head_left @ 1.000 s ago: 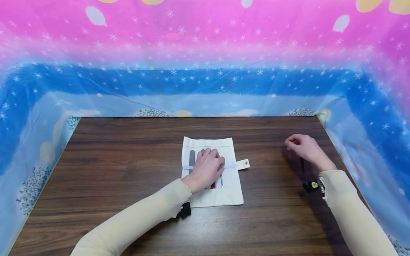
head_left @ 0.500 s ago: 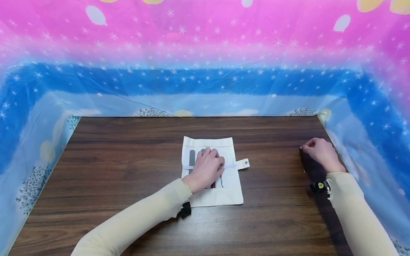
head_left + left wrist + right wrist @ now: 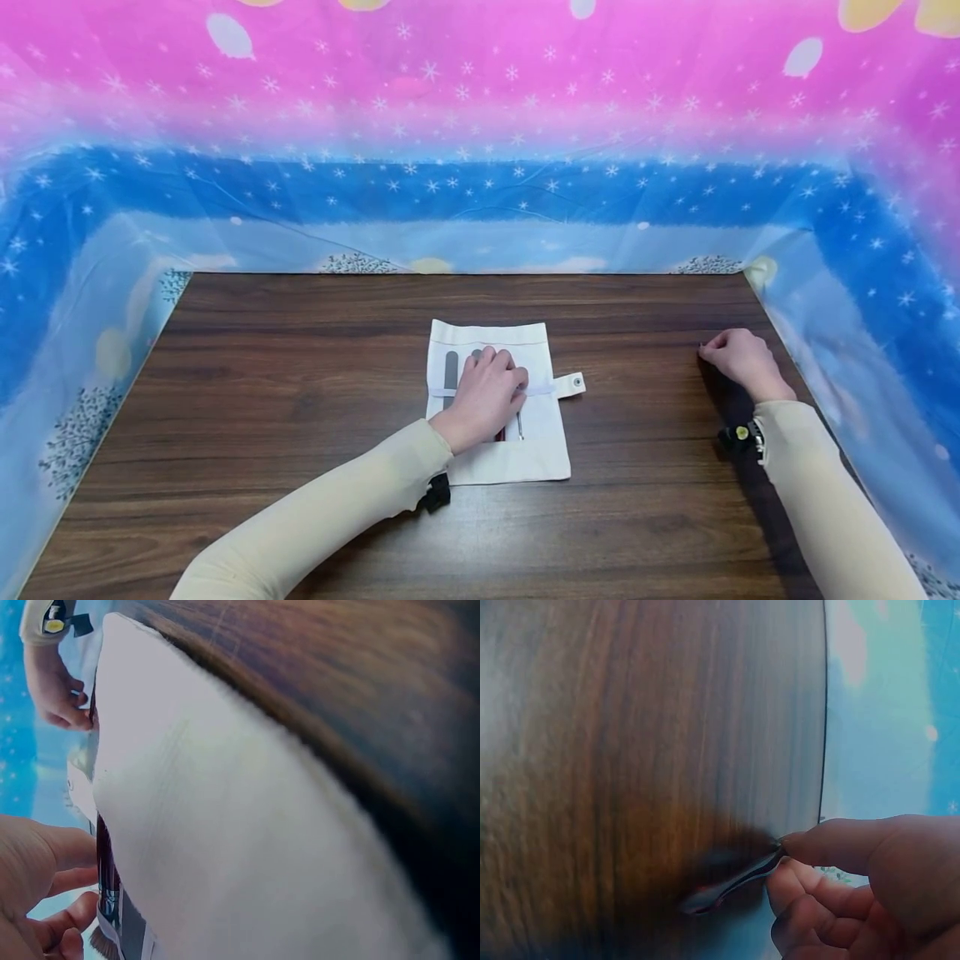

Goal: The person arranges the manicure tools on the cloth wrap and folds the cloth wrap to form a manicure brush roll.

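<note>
Half a second on, your right hand (image 3: 742, 358) shifts slightly left, at the right of the head frame. The slim tool (image 3: 735, 889) drops out of sight in that view; it showed below your fingers. Your left hand (image 3: 483, 392) and the pouch (image 3: 513, 462), mid-frame, stay put. Reads as the tool being adjusted off the pouch, not let go.

Hands well apart. Right one pinches the tool by one end between thumb and finger. Left one rests on the pouch, fingers loosely bent; can't tell if they grip anything.

Right wrist view gives you what head hides: the tool slants from your fingertips to lower centre, blurred, over the table (image 3: 300, 375); contact can't be told. Left wrist view adds a brush (image 3: 109, 900) at lower left, beside your left fingers; touching unclear. Only head shows the snap tab (image 3: 572, 383) and pouch whole, minus what your hand covers.
</note>
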Available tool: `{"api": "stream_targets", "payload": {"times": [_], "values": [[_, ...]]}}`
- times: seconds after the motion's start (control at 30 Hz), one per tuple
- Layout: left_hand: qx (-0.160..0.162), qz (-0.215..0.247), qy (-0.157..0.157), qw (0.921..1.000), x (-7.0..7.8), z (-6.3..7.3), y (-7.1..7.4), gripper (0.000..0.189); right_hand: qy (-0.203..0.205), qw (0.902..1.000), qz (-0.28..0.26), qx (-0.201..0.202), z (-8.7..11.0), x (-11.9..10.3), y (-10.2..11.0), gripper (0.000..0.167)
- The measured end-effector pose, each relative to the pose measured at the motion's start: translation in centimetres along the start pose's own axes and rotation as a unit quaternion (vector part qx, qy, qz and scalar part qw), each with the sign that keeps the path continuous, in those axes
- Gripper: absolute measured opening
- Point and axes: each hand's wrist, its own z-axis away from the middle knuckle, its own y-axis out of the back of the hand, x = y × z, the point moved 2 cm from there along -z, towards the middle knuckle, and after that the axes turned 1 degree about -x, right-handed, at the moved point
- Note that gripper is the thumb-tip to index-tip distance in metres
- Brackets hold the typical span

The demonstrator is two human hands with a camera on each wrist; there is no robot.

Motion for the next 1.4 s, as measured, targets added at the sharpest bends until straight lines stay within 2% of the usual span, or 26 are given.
{"api": "stream_targets", "payload": {"times": [0.2, 0.43, 0.8, 1.1, 1.4], "values": [[-0.006, 0.002, 0.003, 1.0, 0.0, -0.1, 0.0, 0.006, 0.013, 0.9998, -0.001, -0.015, 0.3, -1.1, -0.1, 0.028], [-0.016, 0.004, 0.01, 0.9998, 0.0, -0.4, 0.1, 0.005, 0.046, 0.9988, -0.015, -0.008, 0.4, -3.2, -0.5, 0.028], [-0.029, 0.012, 0.023, 0.9993, 0.0, -0.7, 0.2, 0.006, 0.085, 0.9951, -0.051, 0.006, 0.7, -8.5, -1.4, 0.027], [-0.036, 0.023, 0.037, 0.9984, 0.1, -1.1, 0.2, 0.012, 0.12, 0.9883, -0.092, 0.019, 1.3, -12.2, -1.8, 0.025], [-0.021, 0.031, 0.044, 0.9983, 0.2, -1.0, 0.1, 0.009, 0.143, 0.9784, -0.147, 0.022, 1.8, -15.2, -1.8, 0.027]]}}
